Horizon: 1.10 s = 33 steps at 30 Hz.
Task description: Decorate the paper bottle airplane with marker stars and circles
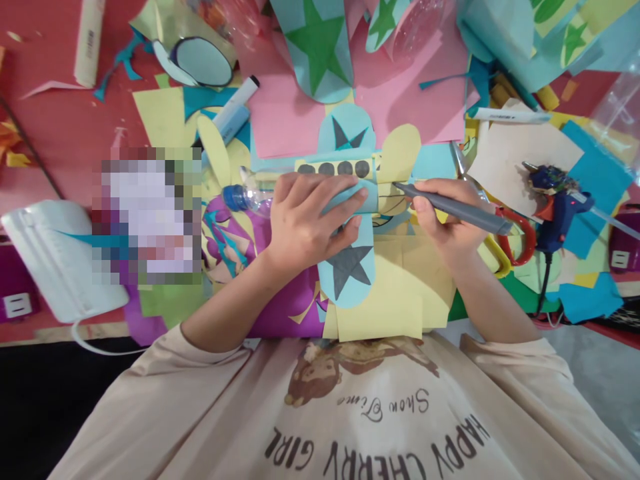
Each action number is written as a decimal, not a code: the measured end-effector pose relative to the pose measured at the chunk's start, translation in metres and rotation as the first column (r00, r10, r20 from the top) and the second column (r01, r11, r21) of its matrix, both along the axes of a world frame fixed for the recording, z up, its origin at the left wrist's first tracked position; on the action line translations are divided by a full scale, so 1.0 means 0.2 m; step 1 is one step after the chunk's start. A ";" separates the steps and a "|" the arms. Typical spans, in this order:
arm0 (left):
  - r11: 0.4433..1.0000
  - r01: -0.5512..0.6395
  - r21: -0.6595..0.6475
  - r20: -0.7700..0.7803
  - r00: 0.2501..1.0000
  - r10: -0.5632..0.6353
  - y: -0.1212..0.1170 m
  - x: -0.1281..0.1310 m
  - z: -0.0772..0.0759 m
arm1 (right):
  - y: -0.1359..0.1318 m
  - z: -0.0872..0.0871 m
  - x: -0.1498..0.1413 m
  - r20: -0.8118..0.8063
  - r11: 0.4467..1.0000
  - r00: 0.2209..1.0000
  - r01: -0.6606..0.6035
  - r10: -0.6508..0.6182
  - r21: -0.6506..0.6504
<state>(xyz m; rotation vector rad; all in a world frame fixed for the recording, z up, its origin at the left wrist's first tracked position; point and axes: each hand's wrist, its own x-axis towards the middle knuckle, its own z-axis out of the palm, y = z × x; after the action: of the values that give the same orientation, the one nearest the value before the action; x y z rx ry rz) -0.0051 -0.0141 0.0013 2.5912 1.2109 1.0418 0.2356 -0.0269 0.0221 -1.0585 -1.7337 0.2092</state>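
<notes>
A toy airplane (369, 197) made from a plastic bottle wrapped in blue and yellow paper lies on its side across the table in front of me. Its blue bottle cap (233, 197) points left, and a row of dark round windows runs along the body. Blue paper wings with dark stars (351, 272) reach out above and below. My left hand (303, 220) lies over the body, fingers curled round it and holding it down. In my right hand (447, 220) is a grey marker (463, 210), its tip at the yellow tail end.
Right of my hand are red-handled scissors (520, 237) and a blue glue gun (557, 213). A white marker (515, 116) lies above them. At left are a white corded device (60, 260) and a blurred-out patch. Star-marked paper wings (320, 47) and paper scraps cover the far side.
</notes>
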 end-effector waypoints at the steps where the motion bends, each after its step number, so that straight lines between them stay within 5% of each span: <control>1: 1.000 -0.004 0.002 -0.005 1.000 0.004 0.00 0.00 -0.01 | 0.00 0.00 0.00 0.003 1.000 1.000 -0.004 0.004 0.006; 10: 1.000 -0.011 0.015 -0.009 1.000 0.011 0.01 0.00 -0.02 | 0.00 0.02 -0.01 0.039 0.998 0.998 -0.044 0.043 0.035; 19: 0.998 0.012 -0.060 -0.005 1.000 -0.013 0.02 -0.01 -0.01 | 0.00 -0.01 0.00 0.166 0.994 0.984 0.051 -0.066 0.092; 26: 0.999 0.013 0.033 0.011 1.000 -0.013 0.03 0.00 0.00 | 0.01 0.01 -0.01 0.087 0.997 0.996 -0.033 0.027 0.072; 33: 1.000 0.009 -0.022 -0.044 0.999 -0.010 0.03 -0.01 0.02 | 0.01 0.01 -0.03 0.119 0.994 0.992 -0.040 0.027 0.106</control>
<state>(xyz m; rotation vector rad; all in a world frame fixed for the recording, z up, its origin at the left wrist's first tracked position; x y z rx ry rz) -0.0068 -0.0089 0.0044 2.6140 1.2114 0.9694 0.2303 -0.0246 0.0246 -0.9798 -1.8483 0.0740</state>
